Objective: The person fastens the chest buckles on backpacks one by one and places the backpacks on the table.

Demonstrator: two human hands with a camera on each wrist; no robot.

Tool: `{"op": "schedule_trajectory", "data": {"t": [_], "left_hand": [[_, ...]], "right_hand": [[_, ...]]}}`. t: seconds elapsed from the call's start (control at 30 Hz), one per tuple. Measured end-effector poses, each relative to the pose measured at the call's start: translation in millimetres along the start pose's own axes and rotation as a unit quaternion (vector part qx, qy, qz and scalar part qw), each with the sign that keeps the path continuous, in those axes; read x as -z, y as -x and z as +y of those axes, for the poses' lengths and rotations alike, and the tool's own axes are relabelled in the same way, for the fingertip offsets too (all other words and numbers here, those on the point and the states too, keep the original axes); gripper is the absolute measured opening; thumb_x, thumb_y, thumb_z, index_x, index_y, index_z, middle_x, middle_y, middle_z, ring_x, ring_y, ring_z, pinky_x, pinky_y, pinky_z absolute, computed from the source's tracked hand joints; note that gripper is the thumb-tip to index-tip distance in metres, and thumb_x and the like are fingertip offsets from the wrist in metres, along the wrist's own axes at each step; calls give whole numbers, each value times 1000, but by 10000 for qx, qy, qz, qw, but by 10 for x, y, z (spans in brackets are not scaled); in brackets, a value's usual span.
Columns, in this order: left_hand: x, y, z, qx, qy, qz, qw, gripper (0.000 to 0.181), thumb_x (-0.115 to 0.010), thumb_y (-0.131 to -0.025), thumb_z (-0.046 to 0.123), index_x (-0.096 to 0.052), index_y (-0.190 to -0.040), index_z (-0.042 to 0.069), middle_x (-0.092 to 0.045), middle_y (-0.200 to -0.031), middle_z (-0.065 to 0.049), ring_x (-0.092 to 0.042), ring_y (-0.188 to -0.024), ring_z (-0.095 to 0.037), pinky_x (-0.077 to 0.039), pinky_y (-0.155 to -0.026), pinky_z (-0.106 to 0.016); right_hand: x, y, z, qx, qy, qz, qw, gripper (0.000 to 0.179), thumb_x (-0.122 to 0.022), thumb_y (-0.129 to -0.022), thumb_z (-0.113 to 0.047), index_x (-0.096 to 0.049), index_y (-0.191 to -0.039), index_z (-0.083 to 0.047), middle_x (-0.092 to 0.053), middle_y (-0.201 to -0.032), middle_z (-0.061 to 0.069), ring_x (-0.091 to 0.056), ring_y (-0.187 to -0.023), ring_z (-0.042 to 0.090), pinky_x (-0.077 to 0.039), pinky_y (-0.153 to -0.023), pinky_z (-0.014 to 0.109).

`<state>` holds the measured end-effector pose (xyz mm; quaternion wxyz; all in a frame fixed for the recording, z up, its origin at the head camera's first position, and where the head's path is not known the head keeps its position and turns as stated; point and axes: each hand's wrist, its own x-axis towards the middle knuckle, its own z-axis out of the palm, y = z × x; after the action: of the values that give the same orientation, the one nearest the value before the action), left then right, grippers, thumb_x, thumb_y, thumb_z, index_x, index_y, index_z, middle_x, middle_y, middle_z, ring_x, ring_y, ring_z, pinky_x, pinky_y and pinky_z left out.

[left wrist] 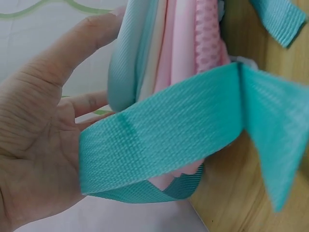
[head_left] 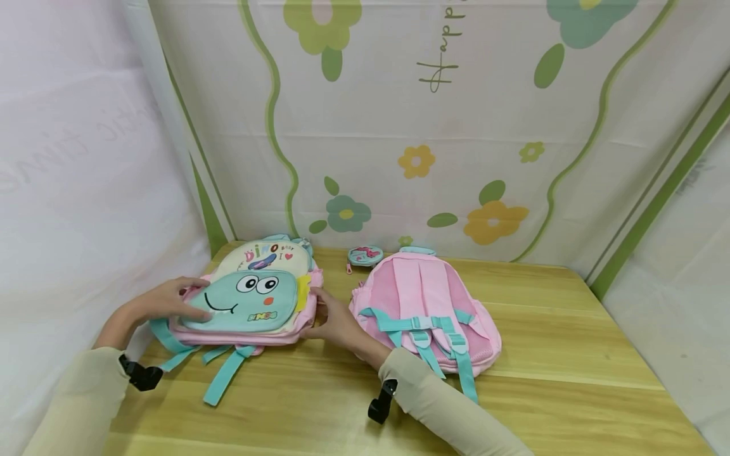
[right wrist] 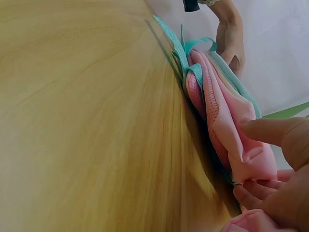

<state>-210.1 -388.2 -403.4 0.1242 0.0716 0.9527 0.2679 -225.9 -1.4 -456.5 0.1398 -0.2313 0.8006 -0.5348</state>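
Observation:
A pink children's backpack point(head_left: 245, 297) with a smiling light-blue dinosaur pocket lies face up at the left of the table. My left hand point(head_left: 171, 299) grips its left side, thumb over the front pocket. A teal webbing strap point(left wrist: 164, 130) loops across in front of that palm in the left wrist view. On the opposite side, my right hand point(head_left: 336, 323) holds the backpack by its pink side, thumb point(right wrist: 270, 130) against the fabric and fingers low by the edge. Loose teal strap ends point(head_left: 225, 377) trail onto the wood below the bag.
A second pink backpack point(head_left: 428, 297) lies straps up to the right, with teal straps and buckles. Behind, between the bags, sits a small round zip pouch point(head_left: 365, 255). Flower-printed white cloth point(head_left: 388, 114) walls the wooden table point(head_left: 559, 354) at the back and sides.

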Motion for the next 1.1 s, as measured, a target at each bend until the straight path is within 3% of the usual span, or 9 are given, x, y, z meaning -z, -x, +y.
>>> {"op": "schedule_trajectory", "data": {"t": [0.13, 0.4, 0.67, 0.87, 1.1], "left_hand": [[4, 13, 33, -14, 47, -164, 9999, 88, -83, -82, 40, -44, -148, -4, -32, -151, -42, -38, -132, -59, -38, -100, -74], [-27, 16, 62, -64, 37, -376, 9993, 88, -84, -82, 40, -45, -148, -3, -39, -148, -39, -47, -125, -54, -47, -94, -65], [-61, 5, 135, -401, 94, -561, 9976, 86, -84, -83, 37, -45, -149, -3, -46, -145, -35, -54, -123, -47, -52, -94, -53], [-124, -34, 190, -599, 485, -807, 9938, 87, -85, -83, 32, -43, -150, -3, -46, -146, -32, -56, -122, -39, -52, -93, -41], [-154, -79, 282, -718, 762, -1032, 9891, 89, -86, -82, 29, -42, -152, -3, -42, -151, -33, -53, -128, -43, -52, -98, -46]], "right_hand": [[14, 13, -6, 72, -28, 16, 10000, 97, -88, -81, -20, -33, -160, -21, -40, -162, -1, -47, -144, 24, -40, -117, 40], [55, 80, -33, 330, -330, 127, 9988, 101, -88, -80, -20, -28, -161, -28, -38, -163, -4, -47, -143, 25, -49, -109, 37], [179, 153, -103, 394, -1413, 81, 9891, 105, -88, -80, -12, -25, -162, -29, -33, -165, -8, -36, -150, 22, -40, -116, 47], [364, 198, -182, 693, -1166, -33, 9908, 108, -87, -81, -11, -19, -164, -23, -32, -166, -5, -35, -150, 18, -37, -119, 43], [588, 202, -269, 1006, -669, -261, 9923, 109, -88, -79, -9, -20, -164, -20, -26, -168, -2, -35, -151, 22, -35, -121, 41]]}}
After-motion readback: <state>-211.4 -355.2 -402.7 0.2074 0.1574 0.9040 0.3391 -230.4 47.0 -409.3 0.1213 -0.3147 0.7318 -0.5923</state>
